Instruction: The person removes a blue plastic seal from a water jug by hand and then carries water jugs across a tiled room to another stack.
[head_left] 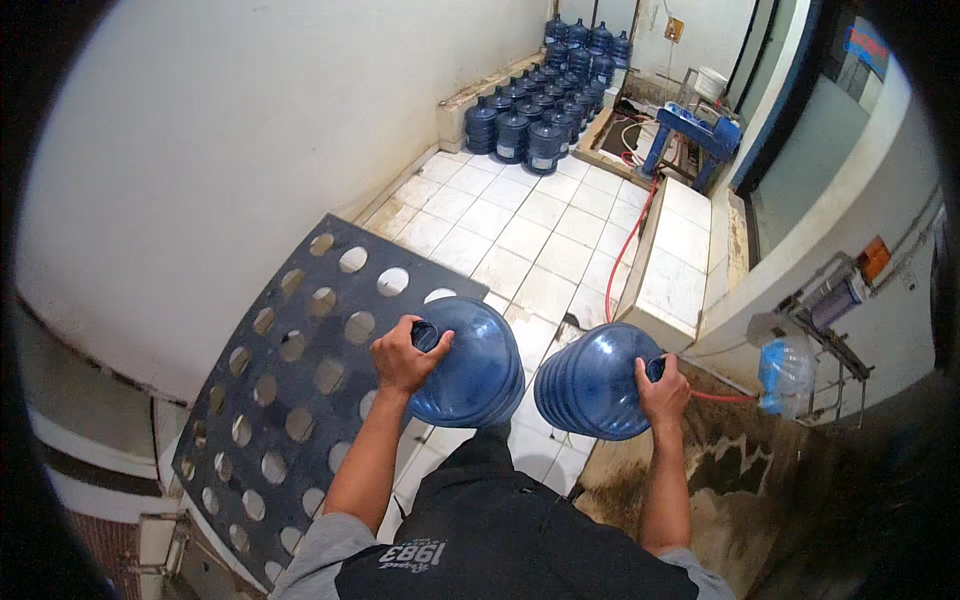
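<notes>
A big blue water jug hangs from my left hand, whose fingers wrap round its neck. My right hand grips a second blue water jug by the neck in the same way. Both jugs are see-through and ribbed, and each is tilted with its neck turned outward, toward the hand that holds it. They are held side by side in front of my body, with a narrow gap between them. Part of each neck is hidden by my fingers.
Several blue water jugs stand grouped at the far wall. A black mat with round holes lies at the left on white floor tiles. On the right are a tiled ledge, a red hose, a blue metal stand and a clear bottle.
</notes>
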